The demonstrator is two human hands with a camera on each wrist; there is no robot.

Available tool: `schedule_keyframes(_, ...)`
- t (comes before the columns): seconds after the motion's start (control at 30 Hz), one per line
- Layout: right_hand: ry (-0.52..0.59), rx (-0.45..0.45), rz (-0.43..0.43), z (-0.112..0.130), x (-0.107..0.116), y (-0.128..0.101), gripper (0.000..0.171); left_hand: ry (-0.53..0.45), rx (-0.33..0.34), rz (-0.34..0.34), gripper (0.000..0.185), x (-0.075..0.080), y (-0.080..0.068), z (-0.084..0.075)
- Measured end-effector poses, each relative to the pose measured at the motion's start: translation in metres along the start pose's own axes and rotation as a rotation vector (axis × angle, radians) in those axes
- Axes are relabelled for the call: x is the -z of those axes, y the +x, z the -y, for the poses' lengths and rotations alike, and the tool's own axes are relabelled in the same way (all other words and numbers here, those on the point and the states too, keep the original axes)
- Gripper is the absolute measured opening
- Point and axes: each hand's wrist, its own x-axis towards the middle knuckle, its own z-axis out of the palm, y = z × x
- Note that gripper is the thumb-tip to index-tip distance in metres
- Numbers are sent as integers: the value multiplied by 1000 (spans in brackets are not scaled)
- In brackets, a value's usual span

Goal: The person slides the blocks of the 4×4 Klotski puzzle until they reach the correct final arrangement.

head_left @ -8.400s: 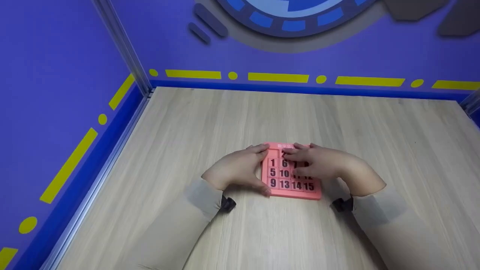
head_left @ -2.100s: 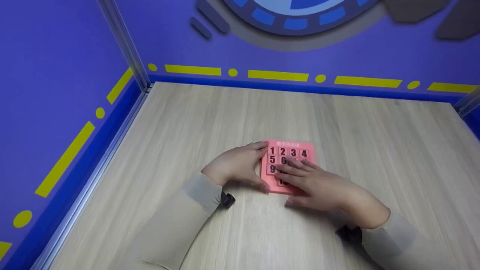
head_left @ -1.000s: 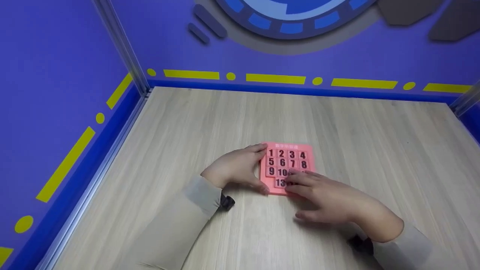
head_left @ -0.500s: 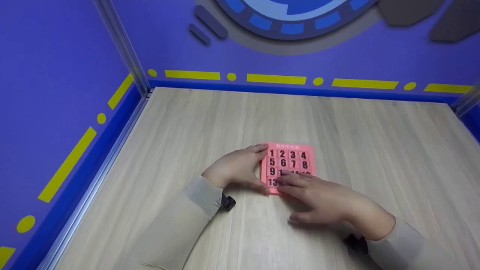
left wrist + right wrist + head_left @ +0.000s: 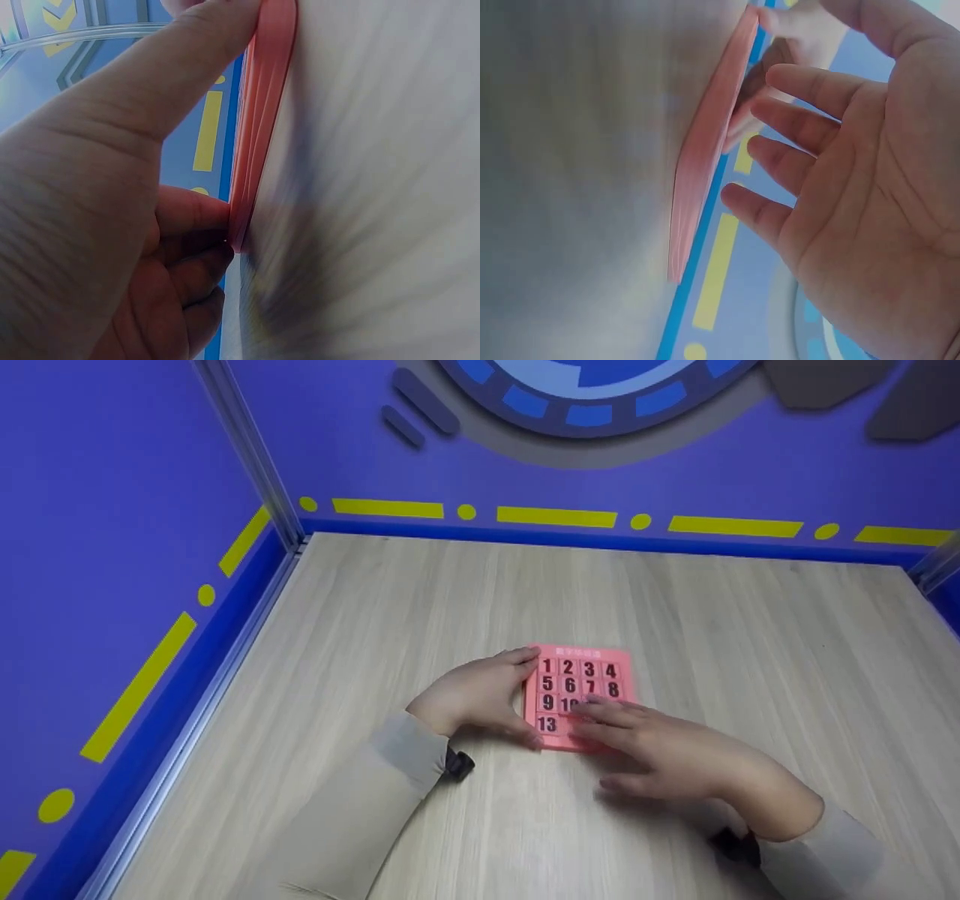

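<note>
A coral-pink number slide puzzle (image 5: 551, 741) lies flat on the table, its black-numbered tiles in rows. The top row reads 1 to 4 and the second 5 to 8. Below come 9 and a partly covered 10, then the 13 tile (image 5: 547, 724) at the lower left. An empty slot shows just right of 13. My left hand (image 5: 476, 697) grips the puzzle's left side, thumb at the near corner, fingers at the far one. My right hand (image 5: 667, 750) is over the lower right tiles, hiding them. Its fingers (image 5: 780, 161) look extended and raised off the puzzle in the right wrist view.
The pale wood-grain table (image 5: 420, 600) surrounds the puzzle. A blue-purple back wall (image 5: 337, 450) with yellow dashes rises behind it, and a similar left wall (image 5: 112, 547) meets it at a metal corner post (image 5: 247, 442).
The empty slot has gone from top left, to bottom left, to right of 13, as tiles slid. My right hand moved from the upper right towards the lower right. My left hand stayed.
</note>
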Motion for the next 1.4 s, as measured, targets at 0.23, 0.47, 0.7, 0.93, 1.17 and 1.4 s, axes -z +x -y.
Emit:
schedule_keyframes(0.23, -34, -21, -59, -10, 3, -14, 63, -6, 2, 2, 130, -1, 0, 0)
schedule_keyframes(0.47, -48, -7, -64, -12, 1, -17, 58, -21, -4, -8, 130, -2, 0, 2)
schedule_keyframes(0.7, -57, 25, -56, -10, -1, -12, 57, -12, -4, -11, 131, -2, -1, 2)
schedule_keyframes(0.93, -52, 18, -35, -6, -1, -7, 58, -13, 4, -6, 130, -1, -1, 1)
schedule_keyframes(1.17, -53, 32, -20, -4, -1, -2, 60, -18, 6, -5, 130, 1, -3, -1)
schedule_keyframes(1.4, -65, 61, -21, -4, -2, 1, 60, -22, 9, -8, 130, 0, -2, -1)
